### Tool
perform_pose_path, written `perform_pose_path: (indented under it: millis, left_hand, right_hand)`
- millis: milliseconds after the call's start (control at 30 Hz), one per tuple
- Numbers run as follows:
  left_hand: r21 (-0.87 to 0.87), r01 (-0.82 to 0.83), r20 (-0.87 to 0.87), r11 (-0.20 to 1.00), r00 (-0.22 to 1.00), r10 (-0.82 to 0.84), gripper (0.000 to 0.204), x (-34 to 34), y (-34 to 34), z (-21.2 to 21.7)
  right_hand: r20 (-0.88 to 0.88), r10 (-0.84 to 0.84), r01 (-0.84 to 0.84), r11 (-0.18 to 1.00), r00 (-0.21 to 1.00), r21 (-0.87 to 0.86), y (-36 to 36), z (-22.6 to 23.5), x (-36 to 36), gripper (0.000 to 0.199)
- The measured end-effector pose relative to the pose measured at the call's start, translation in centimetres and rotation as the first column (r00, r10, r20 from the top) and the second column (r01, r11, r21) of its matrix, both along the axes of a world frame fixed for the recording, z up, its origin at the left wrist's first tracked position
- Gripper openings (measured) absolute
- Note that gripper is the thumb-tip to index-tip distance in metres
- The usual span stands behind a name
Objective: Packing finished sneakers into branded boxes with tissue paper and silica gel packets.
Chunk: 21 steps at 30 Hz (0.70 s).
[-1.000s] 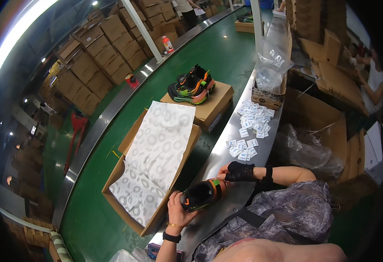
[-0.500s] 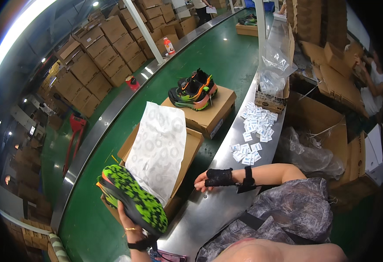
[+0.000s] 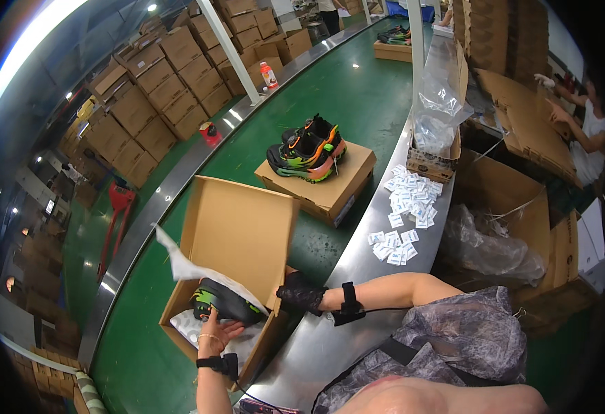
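A black and green running shoe lies on its side in an open cardboard shoe box on the green belt. My left hand is inside the box against the shoe, its fingers spread. White patterned tissue paper rises behind the shoe, and more lies under it. The box lid stands raised at the far side. At the box's right wall is my right hand, in a black fingerless wrap; most of its fingers are hidden.
A pair of shoes stands on a closed box farther along the belt. Small white packets are scattered on the metal ledge, near a carton of clear plastic bags. Another person handles cardboard at right.
The shoe has gone from my raised left hand down into the box. The tissue has folded down over the box, baring the lid. My right hand has moved to the box's right wall.
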<state>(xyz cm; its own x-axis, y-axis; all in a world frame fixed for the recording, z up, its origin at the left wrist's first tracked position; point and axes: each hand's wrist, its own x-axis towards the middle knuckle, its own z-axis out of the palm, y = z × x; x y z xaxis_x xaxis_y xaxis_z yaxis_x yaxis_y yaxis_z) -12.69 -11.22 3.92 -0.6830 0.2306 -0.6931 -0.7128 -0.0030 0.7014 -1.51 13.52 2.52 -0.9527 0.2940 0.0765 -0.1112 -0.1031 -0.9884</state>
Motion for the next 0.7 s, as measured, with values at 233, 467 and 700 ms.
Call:
perform_pose_path:
  millis: [233, 467, 700]
  left_hand:
    - [0.019, -0.376, -0.451, 0.927, 0.824, 0.343, 0.062, 4.3, -7.6, 2.7]
    - [-0.093, -0.467, -0.555, 0.88, 0.758, 0.343, 0.063, 6.4, -4.1, -0.6]
    - [-0.115, -0.456, -0.627, 0.882, 0.722, 0.292, 0.044, 6.8, -4.3, -3.0]
  right_hand:
    - [-0.372, -0.026, 0.335, 0.497, 0.928, 0.8, -0.9, 2.4, -1.8, 0.059]
    - [-0.23, 0.318, 0.227, 0.047, 0.92, 0.973, -2.1, -2.1, -1.1, 0.047]
    - [-0.334, 0.272, 0.317, 0.106, 0.902, 0.943, -2.3, -3.6, -0.7, 0.043]
